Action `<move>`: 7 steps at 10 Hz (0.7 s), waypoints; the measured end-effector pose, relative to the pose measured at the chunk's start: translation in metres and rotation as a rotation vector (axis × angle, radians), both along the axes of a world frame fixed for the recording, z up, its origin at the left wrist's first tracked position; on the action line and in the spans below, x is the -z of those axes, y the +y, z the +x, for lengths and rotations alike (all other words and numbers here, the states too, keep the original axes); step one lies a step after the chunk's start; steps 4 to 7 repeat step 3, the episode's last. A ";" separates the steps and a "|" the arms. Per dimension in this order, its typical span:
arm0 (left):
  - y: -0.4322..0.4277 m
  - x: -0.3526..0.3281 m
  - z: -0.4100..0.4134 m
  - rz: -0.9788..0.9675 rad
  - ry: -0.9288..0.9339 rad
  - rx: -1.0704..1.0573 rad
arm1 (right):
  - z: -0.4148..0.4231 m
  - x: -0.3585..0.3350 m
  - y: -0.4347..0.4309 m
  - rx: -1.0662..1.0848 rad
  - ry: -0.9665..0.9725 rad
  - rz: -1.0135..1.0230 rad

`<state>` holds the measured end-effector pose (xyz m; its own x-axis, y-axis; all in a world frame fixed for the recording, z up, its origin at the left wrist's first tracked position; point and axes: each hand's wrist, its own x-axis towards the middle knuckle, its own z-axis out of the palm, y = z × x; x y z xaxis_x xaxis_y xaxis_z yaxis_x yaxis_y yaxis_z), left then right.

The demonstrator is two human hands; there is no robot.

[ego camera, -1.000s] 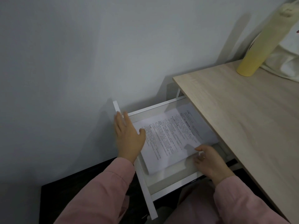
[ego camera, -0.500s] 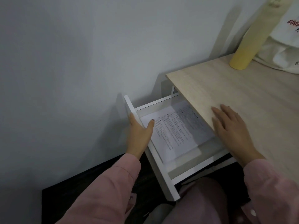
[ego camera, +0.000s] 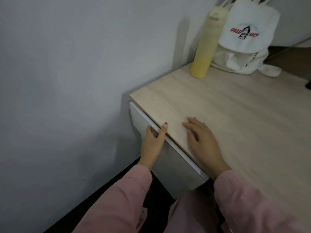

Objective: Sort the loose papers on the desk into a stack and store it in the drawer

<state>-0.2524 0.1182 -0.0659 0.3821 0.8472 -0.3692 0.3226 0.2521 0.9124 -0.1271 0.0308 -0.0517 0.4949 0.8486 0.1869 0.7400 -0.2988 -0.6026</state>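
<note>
The drawer (ego camera: 148, 125) is seen at the centre-left of the frame, pushed in under the edge of the desk (ego camera: 244, 125), with its white front standing almost flush below the wooden top; only a thin white strip along its upper edge is left showing. No papers are seen anywhere: none on the desk top, none in the hands. The stack is judged to be inside the shut drawer, though the inside is hidden and this cannot be confirmed.

The left hand (ego camera: 152, 145) is laid against the drawer front at the centre of the frame, fingers on the white face and thumb hooked over the top edge; nothing else is gripped by it. The right hand (ego camera: 202, 142) is spread flat and loose on the desk just right of centre, holding nothing.

In the upper right of the frame a yellow bottle (ego camera: 204, 47) is stood beside a white cloth bag (ego camera: 242, 37), both well apart from the hands.

The task is judged to be all but done: at most a final seating push and the lifting of the left hand are left.
</note>
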 end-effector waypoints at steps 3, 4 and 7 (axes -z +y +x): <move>0.002 0.005 0.016 -0.027 -0.200 0.001 | 0.008 -0.031 -0.017 0.061 0.687 0.111; 0.002 0.005 0.016 -0.027 -0.200 0.001 | 0.008 -0.031 -0.017 0.061 0.687 0.111; 0.002 0.005 0.016 -0.027 -0.200 0.001 | 0.008 -0.031 -0.017 0.061 0.687 0.111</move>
